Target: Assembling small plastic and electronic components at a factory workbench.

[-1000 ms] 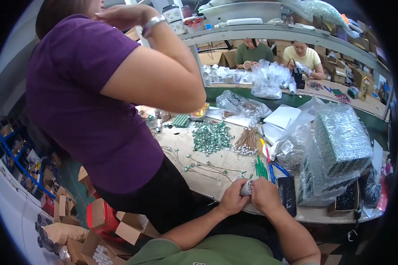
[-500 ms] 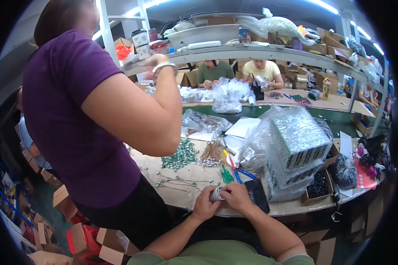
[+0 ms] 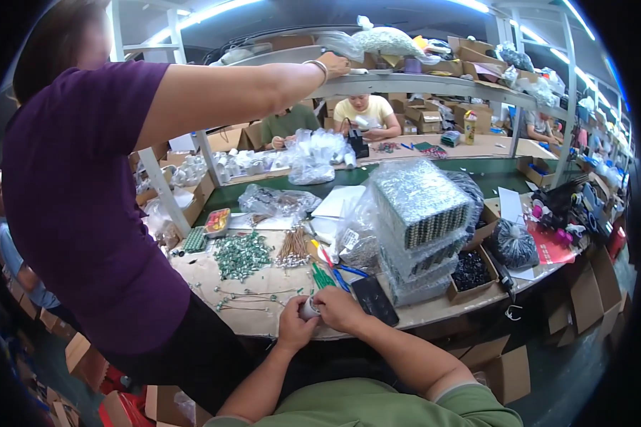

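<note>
A short white cylinder (image 3: 308, 310), like a small roll or tube, is held at the table's front edge. My left hand (image 3: 293, 329) is closed round its left side, while the fingers of my right hand (image 3: 340, 310) press together at its open top end. What the right fingertips may hold inside is hidden. Just beyond lie several green sticks (image 3: 322, 277), blue-handled pliers (image 3: 352, 271) and a flat black phone-like slab (image 3: 374, 300). Thin wires with small ends (image 3: 253, 299) spread to the left. Behind them are a pile of small green parts (image 3: 242, 255) and a bundle of brown wires (image 3: 293, 249).
Bubble-wrapped trays (image 3: 420, 206) are stacked at right, beside a carton of black pieces (image 3: 471, 270) and a black bag (image 3: 512, 243). Close at left stands a co-worker in purple (image 3: 85, 213), one arm reaching to the overhead shelf (image 3: 434, 85). Others sit across the green strip.
The view has swung right, so the scene sits further left. The co-worker's bent arm has straightened out to the shelf. My hands keep hold of the white cylinder, the right fingers shifting slightly.
</note>
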### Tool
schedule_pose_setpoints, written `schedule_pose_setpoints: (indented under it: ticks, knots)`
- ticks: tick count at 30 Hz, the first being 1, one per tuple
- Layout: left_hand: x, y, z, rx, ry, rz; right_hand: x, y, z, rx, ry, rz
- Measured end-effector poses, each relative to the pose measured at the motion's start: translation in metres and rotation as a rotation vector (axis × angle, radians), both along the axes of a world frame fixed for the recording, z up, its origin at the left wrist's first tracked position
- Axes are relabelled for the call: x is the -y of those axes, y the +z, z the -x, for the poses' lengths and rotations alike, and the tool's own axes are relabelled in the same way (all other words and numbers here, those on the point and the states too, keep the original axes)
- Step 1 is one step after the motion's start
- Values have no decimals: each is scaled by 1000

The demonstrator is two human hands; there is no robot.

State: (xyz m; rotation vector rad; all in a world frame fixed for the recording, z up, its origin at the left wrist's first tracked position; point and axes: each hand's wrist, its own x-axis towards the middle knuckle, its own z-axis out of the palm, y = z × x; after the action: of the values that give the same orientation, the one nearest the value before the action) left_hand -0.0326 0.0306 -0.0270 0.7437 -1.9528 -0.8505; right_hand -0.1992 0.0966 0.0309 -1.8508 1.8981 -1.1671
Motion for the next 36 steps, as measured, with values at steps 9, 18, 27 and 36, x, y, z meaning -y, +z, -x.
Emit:
schedule_pose_setpoints:
  ticks: [9, 18, 27, 36]
  knots:
    - [3, -13, 2, 7, 45, 25, -9, 12, 7, -260, 82, -127]
    - [5, -7, 3, -13, -15, -13, 4, 20, 18, -567, 203, -89]
    - [-1, -1, -2, -105, 12, -61, 17, -7, 11, -360, 95, -28]
    - [-4, -5, -2, -110, 79, 94, 11, -11, -8, -170, -65, 52]
